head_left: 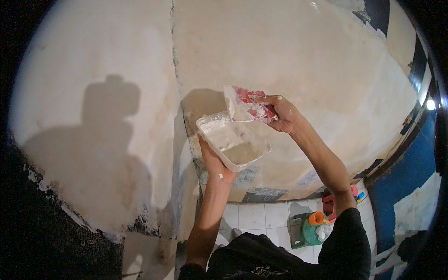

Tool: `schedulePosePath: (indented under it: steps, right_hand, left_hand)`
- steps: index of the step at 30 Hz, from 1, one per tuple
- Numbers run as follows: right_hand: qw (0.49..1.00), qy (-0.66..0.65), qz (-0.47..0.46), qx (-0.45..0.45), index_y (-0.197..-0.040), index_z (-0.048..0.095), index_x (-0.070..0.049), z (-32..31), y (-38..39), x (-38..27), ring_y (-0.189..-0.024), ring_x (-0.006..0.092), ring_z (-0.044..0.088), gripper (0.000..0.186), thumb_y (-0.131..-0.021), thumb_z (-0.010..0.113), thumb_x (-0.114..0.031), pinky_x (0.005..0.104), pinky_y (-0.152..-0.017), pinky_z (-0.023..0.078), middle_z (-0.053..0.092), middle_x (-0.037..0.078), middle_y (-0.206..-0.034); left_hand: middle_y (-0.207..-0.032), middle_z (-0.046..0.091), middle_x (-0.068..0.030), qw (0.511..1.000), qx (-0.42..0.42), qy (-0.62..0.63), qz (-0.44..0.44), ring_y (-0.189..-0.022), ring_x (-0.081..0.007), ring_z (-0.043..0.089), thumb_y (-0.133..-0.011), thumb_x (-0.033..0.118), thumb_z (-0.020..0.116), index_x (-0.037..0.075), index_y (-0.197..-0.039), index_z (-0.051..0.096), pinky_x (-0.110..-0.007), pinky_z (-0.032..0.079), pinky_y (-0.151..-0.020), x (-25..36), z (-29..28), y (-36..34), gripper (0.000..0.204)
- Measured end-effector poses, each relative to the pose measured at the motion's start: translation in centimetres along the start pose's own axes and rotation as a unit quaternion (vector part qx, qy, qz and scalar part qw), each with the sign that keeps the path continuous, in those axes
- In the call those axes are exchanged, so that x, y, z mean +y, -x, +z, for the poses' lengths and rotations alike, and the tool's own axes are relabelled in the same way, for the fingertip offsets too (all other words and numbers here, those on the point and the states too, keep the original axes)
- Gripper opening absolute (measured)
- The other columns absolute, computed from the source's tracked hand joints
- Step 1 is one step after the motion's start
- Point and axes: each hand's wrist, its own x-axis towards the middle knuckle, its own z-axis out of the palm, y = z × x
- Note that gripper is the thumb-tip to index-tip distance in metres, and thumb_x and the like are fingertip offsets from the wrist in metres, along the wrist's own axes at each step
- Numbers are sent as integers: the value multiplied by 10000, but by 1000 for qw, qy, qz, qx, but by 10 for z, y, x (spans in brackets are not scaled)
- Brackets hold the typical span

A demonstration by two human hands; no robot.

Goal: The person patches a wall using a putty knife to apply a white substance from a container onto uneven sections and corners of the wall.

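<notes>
My left hand (221,171) holds a translucent rectangular plastic tub (241,166) from below, its fingers mostly hidden under it. Off-white putty (226,135) coats the inside of the tub, which tilts toward me. Between the thumb and fingers of my right hand (283,115) is a flat putty spreader (246,105), red and smeared with white. Its blade is over the tub's far edge; whether it touches the rim I cannot tell. Specks of putty stick to both hands. Behind them stands a patchy, putty-coated wall (289,56).
To the left, another coated wall (60,88) meets this one at a rough vertical corner. On the white tiled floor (252,215) stand a green container with an orange top (308,229) and a red object (329,206). A blue surface (405,196) rises at right, near a bright lamp (430,104).
</notes>
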Motion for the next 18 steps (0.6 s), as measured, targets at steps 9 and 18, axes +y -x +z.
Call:
schedulePosePath:
  steps: [9, 18]
  right_hand:
    - [999, 25, -35, 9, -1037, 562, 40, -14, 11, 9, -828, 123, 575, 242, -856, 440, -63, 219, -734, 507, 601, 60, -970]
    - [997, -1, 23, 68, -1065, 551, 33, -49, -15, 20, -854, 184, 610, 256, -855, 486, -98, 278, -783, 519, 604, 102, -1001]
  left_hand:
    - [-1176, 502, -58, 1000, 1, 6, -14, -1063, -245, 496, -885, 554, 344, 133, -1219, 451, -418, 422, -897, -9, -25, -4, 548]
    - [-1178, 520, -73, 997, -15, 51, -61, -1042, -244, 533, -863, 585, 351, 133, -1259, 432, -428, 449, -882, -29, -60, -1, 606]
